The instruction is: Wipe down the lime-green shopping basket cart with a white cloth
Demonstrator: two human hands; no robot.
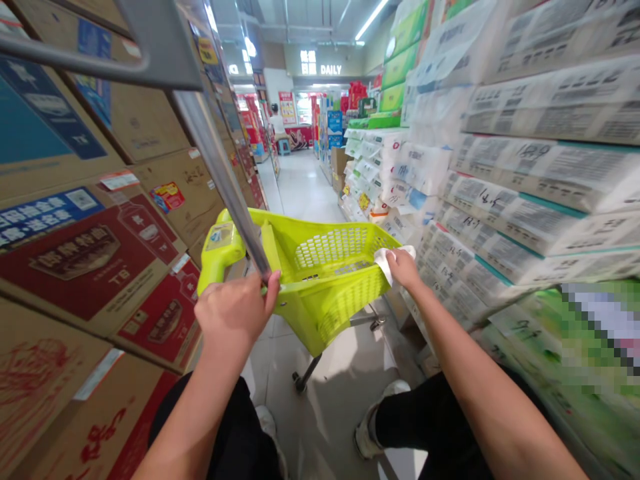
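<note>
A lime-green plastic shopping cart basket (325,300) stands in the aisle between my arms, with nothing seen inside it. My left hand (237,303) is closed around the cart's edge at the foot of a grey metal post (225,180). On the right, my right hand (403,267) presses a white cloth (384,261) against the basket's rim, its fingers closed on the cloth. The post rises to a grey handle (170,53) at the upper left. Below the basket, dark legs and caster wheels (299,382) rest on the floor.
Stacked cardboard cartons (75,253) line the left side. Piles of wrapped paper packs (500,200) crowd the right. The tiled aisle floor (305,180) runs ahead to more shelves, a blue stool (284,147) and a person (276,123) far off. My shoes are beside the cart.
</note>
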